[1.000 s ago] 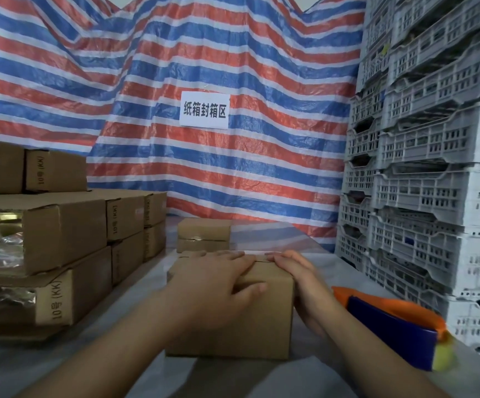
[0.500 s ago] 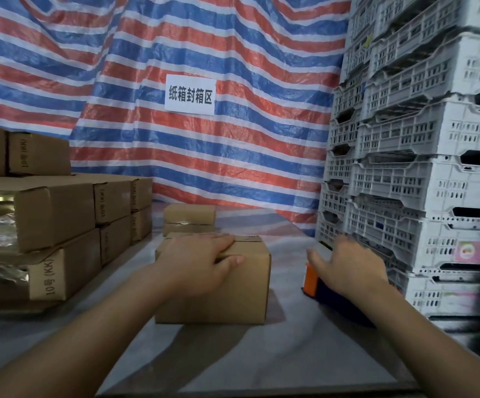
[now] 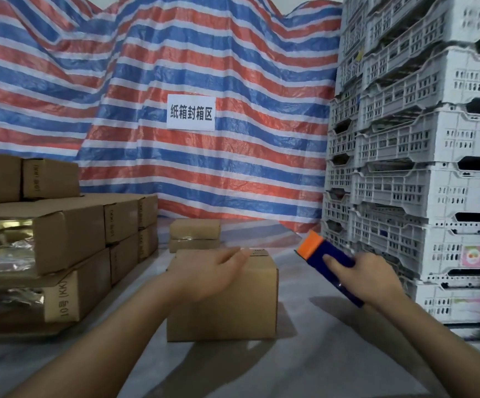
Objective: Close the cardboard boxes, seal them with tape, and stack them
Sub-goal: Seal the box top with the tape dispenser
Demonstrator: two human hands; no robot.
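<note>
A closed brown cardboard box (image 3: 227,308) stands on the table in front of me. My left hand (image 3: 204,274) lies flat across its top, fingers straight, pressing the flaps down. My right hand (image 3: 368,278) grips a blue tape dispenser (image 3: 323,252) with an orange front end, held in the air to the right of the box and above the table. Two small sealed boxes (image 3: 194,235) sit stacked just behind the near box.
A stack of sealed cardboard boxes (image 3: 61,239) fills the left side of the table (image 3: 319,354). White plastic crates (image 3: 419,168) are piled high on the right. A striped tarp with a paper sign (image 3: 190,112) hangs behind.
My right hand left the box, reached right, took the tape dispenser off the table and lifted it. My left hand stayed on the box top.
</note>
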